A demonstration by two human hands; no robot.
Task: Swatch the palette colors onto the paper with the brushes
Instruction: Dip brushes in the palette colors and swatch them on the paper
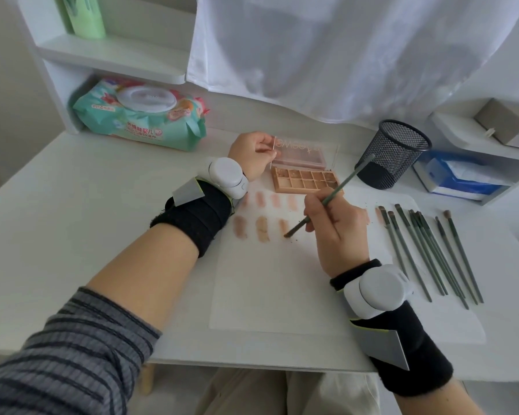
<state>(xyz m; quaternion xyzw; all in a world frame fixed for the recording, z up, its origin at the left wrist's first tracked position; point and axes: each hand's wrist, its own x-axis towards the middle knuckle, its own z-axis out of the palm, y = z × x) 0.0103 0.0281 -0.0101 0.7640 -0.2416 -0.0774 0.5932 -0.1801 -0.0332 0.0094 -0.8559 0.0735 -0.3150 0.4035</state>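
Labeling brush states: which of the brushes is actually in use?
The brush held in the right hand, its tip on the paper by the lower swatch row. The other brushes lie loose to the right.

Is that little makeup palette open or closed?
Open. The palette shows its rows of colour pans, and its clear lid stands raised behind them, pinched by the left hand.

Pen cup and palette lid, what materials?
Pen cup: looks like black wire mesh, probably metal, matte; you can see through its grid. Palette lid: clear glossy plastic, likely; lettering and the desk show through it.
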